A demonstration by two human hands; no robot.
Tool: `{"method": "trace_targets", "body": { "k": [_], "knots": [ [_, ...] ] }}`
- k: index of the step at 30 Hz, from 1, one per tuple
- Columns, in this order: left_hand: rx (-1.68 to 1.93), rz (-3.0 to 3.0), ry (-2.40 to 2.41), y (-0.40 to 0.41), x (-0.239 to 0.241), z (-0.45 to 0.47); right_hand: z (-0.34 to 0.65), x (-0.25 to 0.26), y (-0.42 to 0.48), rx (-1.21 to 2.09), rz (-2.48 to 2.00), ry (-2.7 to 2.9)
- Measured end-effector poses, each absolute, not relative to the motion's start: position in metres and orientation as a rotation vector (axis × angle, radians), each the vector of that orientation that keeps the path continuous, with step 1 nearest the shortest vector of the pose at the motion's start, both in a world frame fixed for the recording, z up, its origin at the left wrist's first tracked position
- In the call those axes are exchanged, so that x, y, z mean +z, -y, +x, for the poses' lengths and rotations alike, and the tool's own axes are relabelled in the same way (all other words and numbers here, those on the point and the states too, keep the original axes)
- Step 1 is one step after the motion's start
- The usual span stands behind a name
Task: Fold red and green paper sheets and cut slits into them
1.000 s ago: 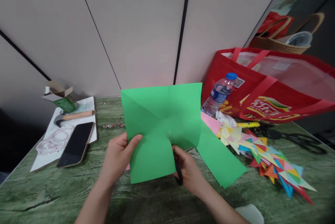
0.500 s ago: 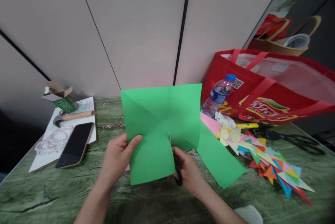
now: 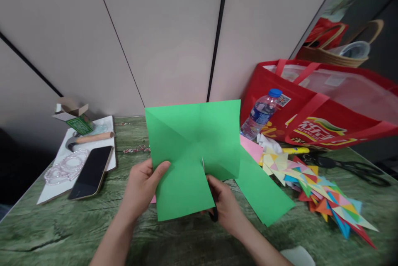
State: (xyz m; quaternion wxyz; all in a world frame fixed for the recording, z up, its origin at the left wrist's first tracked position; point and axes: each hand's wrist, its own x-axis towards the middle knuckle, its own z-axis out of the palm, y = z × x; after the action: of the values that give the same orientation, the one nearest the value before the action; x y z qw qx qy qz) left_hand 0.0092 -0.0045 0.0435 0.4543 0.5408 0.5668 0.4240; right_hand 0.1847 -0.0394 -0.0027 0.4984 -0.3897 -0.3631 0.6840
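Observation:
A creased sheet of green paper (image 3: pixel 183 137) is held up above the table, its left edge pinched by my left hand (image 3: pixel 144 187), thumb on the near face. My right hand (image 3: pixel 225 201) grips black-handled scissors (image 3: pixel 214 214) at the sheet's lower right. A blade tip shows against the paper, and a slit runs from the bottom edge up to it. The rest of the scissors is hidden by paper and fingers. Behind, to the right, a green paper strip (image 3: pixel 264 193) lies on the table beside pink paper (image 3: pixel 251 148).
Folded coloured paper pieces (image 3: pixel 329 193) and another pair of black scissors (image 3: pixel 357 166) lie right. A water bottle (image 3: pixel 261 114) leans against a red bag (image 3: pixel 311 108). At left are a phone (image 3: pixel 91 172), hammer (image 3: pixel 90 138), beads (image 3: pixel 66 166) and small box (image 3: pixel 74 118).
The paper's lower flap has swung slightly right over the scissor handle, covering more of it. Both hands keep their grips, and the whole view has shifted a little.

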Motion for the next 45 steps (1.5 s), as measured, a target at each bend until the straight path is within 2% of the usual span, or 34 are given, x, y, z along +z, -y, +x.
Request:
{"method": "trace_targets", "body": {
  "k": [28, 33, 45],
  "knots": [
    [1.057, 1.347, -1.43, 0.007, 0.049, 0.011, 0.184, -0.003, 0.04, 1.568, -1.017, 0.902],
    [1.042, 1.325, -1.444, 0.007, 0.05, 0.012, 0.184, -0.003, 0.04, 1.637, -0.97, 0.872],
    [1.126, 1.121, -1.195, 0.005, 0.056, 0.006, 0.186, -0.009, 0.044, 1.536, -1.083, 1.043]
  ]
}}
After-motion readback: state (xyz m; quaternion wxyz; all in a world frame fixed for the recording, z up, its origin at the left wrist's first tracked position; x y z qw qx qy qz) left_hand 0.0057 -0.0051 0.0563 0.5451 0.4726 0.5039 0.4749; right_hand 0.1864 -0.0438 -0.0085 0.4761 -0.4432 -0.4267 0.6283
